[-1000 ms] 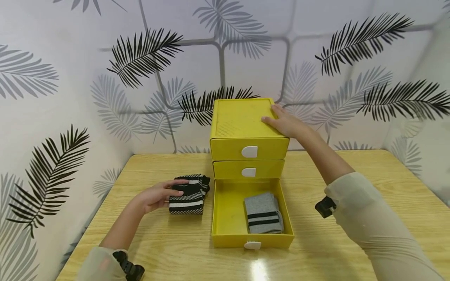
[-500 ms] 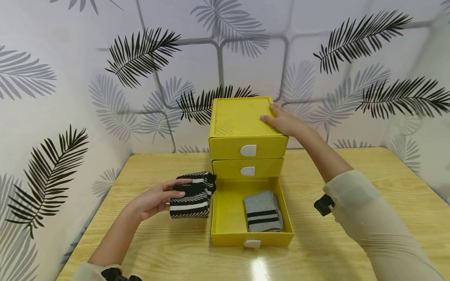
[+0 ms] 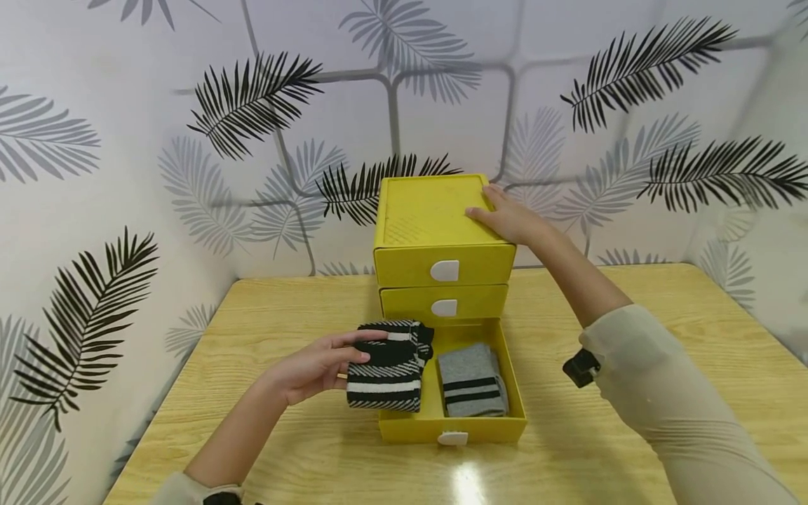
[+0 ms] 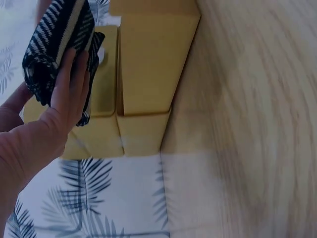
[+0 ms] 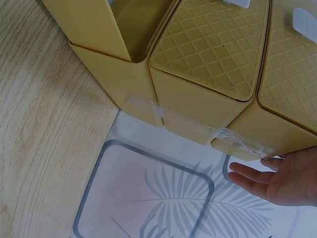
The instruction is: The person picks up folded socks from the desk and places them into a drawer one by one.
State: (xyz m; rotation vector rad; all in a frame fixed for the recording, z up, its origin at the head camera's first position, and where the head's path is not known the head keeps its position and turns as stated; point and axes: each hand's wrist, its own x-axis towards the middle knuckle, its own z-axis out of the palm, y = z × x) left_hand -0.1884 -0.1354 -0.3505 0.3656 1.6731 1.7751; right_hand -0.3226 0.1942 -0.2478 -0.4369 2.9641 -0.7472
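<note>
My left hand [image 3: 315, 366] grips a folded black-and-white patterned knit cloth [image 3: 386, 375], thumb on the upper face and fingers beneath. The cloth overlaps the left half of the pulled-out bottom drawer [image 3: 416, 431] in the head view. In the left wrist view, fingers [image 4: 63, 94] wrap the side of the folded bundle. A folded grey knit cloth [image 3: 470, 379] with two black stripes lies in the drawer's right half. My right hand [image 3: 514, 219] rests on the top right edge of the yellow drawer unit [image 3: 435, 210], its fingers extended along the side.
Two closed drawers with white tabs [image 3: 444, 307] sit above the pulled-out one. The unit stands on a light wooden table [image 3: 284, 301] near a wall [image 3: 454, 126] with a leaf pattern. Clear tape [image 5: 188, 126] runs across the unit's side.
My left hand has lifted the black-and-white cloth from the table left of the unit and carried it right, over the drawer. The right hand has stayed on the unit.
</note>
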